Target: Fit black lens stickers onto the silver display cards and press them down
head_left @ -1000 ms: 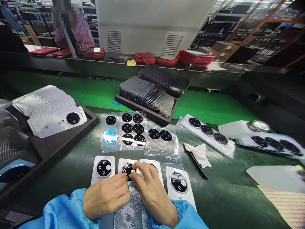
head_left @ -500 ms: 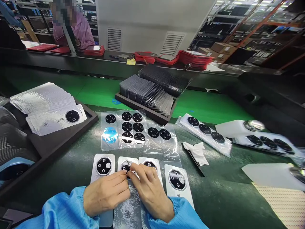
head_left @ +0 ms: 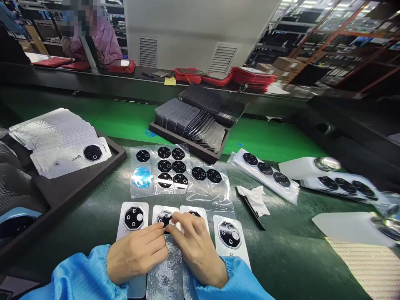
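Atop white card (head_left: 165,210), glossy black octagonal lens cover (head_left: 163,218), left hand (head_left: 136,256), right hand (head_left: 198,254), fingers (head_left: 176,221) pinching its edge

Glossy black octagonal plates (head_left: 133,218) on matt white cards (head_left: 240,246); shiny clear plastic film (head_left: 206,196); smooth dark-green desk mat (head_left: 281,233); soft blue cloth sleeve (head_left: 81,277).

Black octagonal lens piece (head_left: 162,217) partly hidden under the left hand (head_left: 136,258) and right hand (head_left: 200,250), its lower edge out of sight; neighbouring white card (head_left: 201,216) mostly covered by the right hand. Too blurred to make out at the right: white strip of lens pieces (head_left: 345,187). Shiny round object (head_left: 387,227) both smeared and cut off by the picture's right edge; dotted sheet (head_left: 359,266) running off the bottom and right edges.
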A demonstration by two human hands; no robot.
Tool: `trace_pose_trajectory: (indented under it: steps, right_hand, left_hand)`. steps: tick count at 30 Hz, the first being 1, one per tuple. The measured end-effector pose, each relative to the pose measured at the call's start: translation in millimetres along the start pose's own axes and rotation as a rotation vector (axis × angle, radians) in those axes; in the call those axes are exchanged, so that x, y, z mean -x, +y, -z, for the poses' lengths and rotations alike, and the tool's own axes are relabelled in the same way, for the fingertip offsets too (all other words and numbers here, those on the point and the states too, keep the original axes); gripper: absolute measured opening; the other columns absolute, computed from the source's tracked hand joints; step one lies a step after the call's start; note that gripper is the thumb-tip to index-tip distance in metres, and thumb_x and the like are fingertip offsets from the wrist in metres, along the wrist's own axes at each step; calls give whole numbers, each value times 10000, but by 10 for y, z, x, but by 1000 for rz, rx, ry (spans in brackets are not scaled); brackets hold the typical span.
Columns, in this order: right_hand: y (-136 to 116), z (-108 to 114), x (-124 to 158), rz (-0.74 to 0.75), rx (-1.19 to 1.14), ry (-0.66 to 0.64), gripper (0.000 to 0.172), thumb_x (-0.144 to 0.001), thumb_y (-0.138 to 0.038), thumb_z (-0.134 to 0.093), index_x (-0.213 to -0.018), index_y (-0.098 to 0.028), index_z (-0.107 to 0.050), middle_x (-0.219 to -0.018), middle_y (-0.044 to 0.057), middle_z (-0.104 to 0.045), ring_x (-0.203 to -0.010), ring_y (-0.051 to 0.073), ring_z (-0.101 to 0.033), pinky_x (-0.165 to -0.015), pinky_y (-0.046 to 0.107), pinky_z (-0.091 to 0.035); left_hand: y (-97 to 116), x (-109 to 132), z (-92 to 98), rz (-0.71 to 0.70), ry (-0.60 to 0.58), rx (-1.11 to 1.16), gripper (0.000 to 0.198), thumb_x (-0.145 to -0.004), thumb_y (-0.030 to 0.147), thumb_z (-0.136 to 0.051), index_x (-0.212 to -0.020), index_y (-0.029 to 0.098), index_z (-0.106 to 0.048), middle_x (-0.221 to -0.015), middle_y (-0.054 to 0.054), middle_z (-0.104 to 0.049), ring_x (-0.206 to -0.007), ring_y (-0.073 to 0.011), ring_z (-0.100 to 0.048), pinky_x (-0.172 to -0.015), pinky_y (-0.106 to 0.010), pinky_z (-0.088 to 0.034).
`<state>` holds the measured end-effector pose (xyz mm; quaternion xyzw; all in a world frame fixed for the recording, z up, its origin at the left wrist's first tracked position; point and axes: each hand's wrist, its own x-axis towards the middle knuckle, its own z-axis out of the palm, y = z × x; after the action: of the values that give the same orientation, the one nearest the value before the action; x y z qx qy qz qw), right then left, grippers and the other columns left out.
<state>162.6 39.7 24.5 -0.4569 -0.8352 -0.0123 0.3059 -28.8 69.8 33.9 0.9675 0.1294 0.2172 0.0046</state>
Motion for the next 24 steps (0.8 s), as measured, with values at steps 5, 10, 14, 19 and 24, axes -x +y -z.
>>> trace_pose_trajectory:
  steps: [5, 10, 14, 19, 24]
  right_hand:
    - [-1, 16, -10, -9, -2, -46, 352, -1008, -106, -280, -938, -153, -622, -1016, 102, -598, -959, 206, -496, -811, 348, -389]
    - [20, -11, -11, 21, -11, -43, 342, -994, -94, -300, -944, -173, -628, -997, 93, -597, -917, 203, -502, -756, 343, -415]
    - [109, 35, -30, -167, -198, 108, 271, -951, -87, -407, -944, -219, -644, -962, 69, -577, -911, 209, -512, -769, 363, -450]
    - [274, 161, -38, -425, -542, 161, 157, -930, -159, -515, -928, -222, -658, -856, 43, -609, -824, 192, -580, -697, 322, -498]
    - [376, 163, 24, -552, -809, 89, 170, -927, -276, -545, -1040, -219, -660, -935, 52, -636, -852, 183, -639, -721, 293, -541]
  left_hand:
    - [7, 0, 6, 13, -5, 13, 181, -917, 31, -485, -792, 83, -606, -797, -50, -639, -883, -168, -668, -1039, -372, -506]
    - [2, -7, 13, 10, -4, 11, 179, -916, 31, -490, -794, 81, -610, -787, -47, -637, -857, -158, -667, -1041, -367, -504]
    - [-5, -6, 12, 11, -20, 10, 190, -927, 31, -473, -811, 81, -615, -809, -53, -645, -920, -167, -669, -1058, -368, -489]
    - [-5, -1, 12, 9, -22, 20, 210, -930, 22, -457, -804, 85, -612, -814, -57, -656, -933, -169, -672, -1049, -377, -501]
    - [-10, 0, 4, 15, -24, 22, 220, -937, 26, -446, -804, 94, -608, -818, -50, -656, -917, -162, -672, -1052, -378, -501]
